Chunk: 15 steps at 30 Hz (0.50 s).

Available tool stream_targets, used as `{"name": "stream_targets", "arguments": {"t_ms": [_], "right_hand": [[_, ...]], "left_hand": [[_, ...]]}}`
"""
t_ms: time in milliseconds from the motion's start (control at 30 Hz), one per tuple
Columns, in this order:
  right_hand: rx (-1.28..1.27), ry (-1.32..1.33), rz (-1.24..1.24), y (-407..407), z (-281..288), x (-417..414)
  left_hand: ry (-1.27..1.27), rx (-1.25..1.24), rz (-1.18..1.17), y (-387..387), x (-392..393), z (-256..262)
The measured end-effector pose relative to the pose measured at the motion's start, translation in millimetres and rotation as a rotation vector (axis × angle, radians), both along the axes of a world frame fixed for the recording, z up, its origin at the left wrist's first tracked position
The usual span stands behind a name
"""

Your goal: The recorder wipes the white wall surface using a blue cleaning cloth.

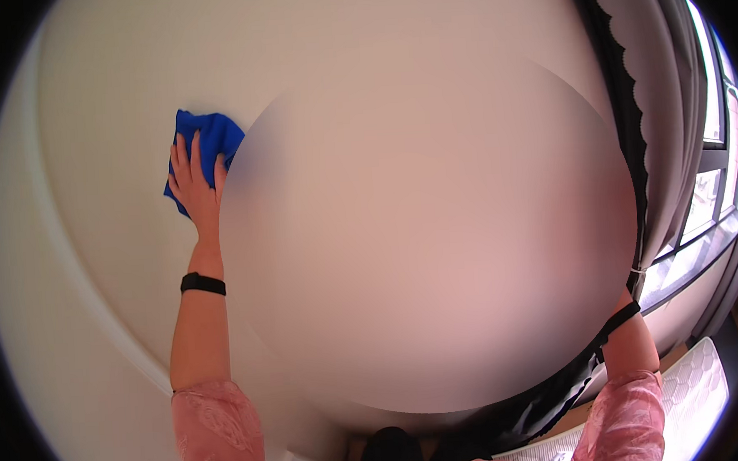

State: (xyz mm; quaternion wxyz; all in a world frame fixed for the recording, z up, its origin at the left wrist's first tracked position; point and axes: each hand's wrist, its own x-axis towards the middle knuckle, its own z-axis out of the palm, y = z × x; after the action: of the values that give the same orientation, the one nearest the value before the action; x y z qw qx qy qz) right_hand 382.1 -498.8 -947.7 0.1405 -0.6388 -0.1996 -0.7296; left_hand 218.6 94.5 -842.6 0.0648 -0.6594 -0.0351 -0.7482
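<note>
My left hand point(195, 180) lies spread over a blue cloth point(213, 129) and presses it against a pale, smooth wall point(114, 150). The cloth is creased, and its edges stick out above the fingers and left of the palm. A black band circles my left wrist. A large round blurred patch fills the middle of the view. It hides my right hand; only the right forearm point(631, 339), with a black band, shows at its lower right edge, beside the curtain. What the right hand touches or holds cannot be seen.
A grey curtain point(656, 90) with a dark scalloped edge hangs along the right, by a bright window point(702, 203). A pale quilted mattress point(696, 382) lies at lower right. Black-clad knees or legs point(390, 451) show at the bottom. A white trim strip point(83, 270) curves along the left.
</note>
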Motion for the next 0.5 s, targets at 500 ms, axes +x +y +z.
{"name": "stream_targets", "arguments": {"t_ms": [500], "right_hand": [[0.037, 0.030, 0.111, -5.4, -8.6, 18.8]], "left_hand": [[0.406, 0.761, -0.205, -213.0, 50.3, 20.7]]}}
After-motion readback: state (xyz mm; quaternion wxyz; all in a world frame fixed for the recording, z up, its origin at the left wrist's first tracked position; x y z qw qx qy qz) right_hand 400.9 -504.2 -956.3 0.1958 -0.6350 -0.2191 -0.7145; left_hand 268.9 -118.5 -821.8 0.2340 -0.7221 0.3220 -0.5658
